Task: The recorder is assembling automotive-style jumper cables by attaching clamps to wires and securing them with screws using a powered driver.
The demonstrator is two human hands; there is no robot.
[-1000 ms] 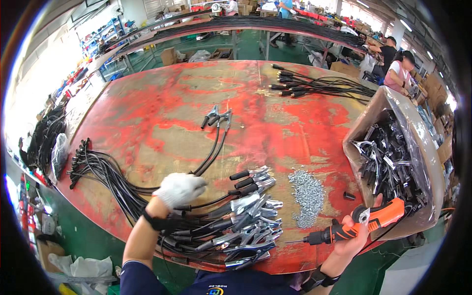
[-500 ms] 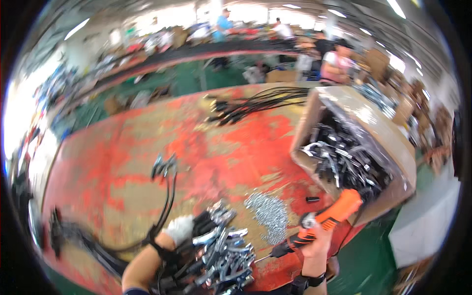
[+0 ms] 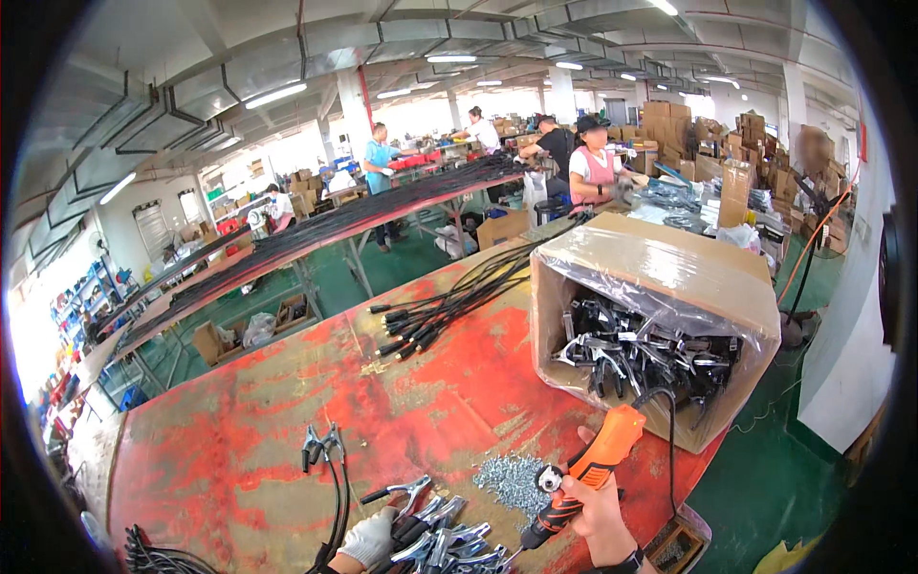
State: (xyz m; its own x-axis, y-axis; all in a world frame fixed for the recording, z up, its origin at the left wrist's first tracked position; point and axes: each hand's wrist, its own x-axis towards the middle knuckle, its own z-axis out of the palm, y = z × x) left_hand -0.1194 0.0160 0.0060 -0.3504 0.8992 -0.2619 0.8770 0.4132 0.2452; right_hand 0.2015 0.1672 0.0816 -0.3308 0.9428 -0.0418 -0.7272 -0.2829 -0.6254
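My right hand (image 3: pixel 595 512) is wrapped round an orange and black electric screwdriver (image 3: pixel 607 450). Its thin bit points down to the left, beside a pile of silver battery clamps with black handles (image 3: pixel 449 550). At the pile's left side my left hand (image 3: pixel 371 538), in a white glove, has its fingers curled at the black handles of a clamp (image 3: pixel 413 528); part of its grip is hidden. Farther up lie two clamps (image 3: pixel 323 446) joined to black cables (image 3: pixel 339 502) that run down past my left wrist. Small silver screws (image 3: pixel 512 486) are heaped between the hands.
An open carton (image 3: pixel 660 258) on its side, full of clamps (image 3: pixel 650 354), stands at the right table edge. Black cables (image 3: pixel 421 330) lie at the far edge, and more (image 3: pixel 163 555) at lower left. The screwdriver's cord (image 3: pixel 672 459) hangs rightward. Co-workers (image 3: pixel 593 172) stand beyond.
The view has tilted up and steadied, so more of the room shows. My right hand keeps its hold on the screwdriver; my left hand stays at the clamps.
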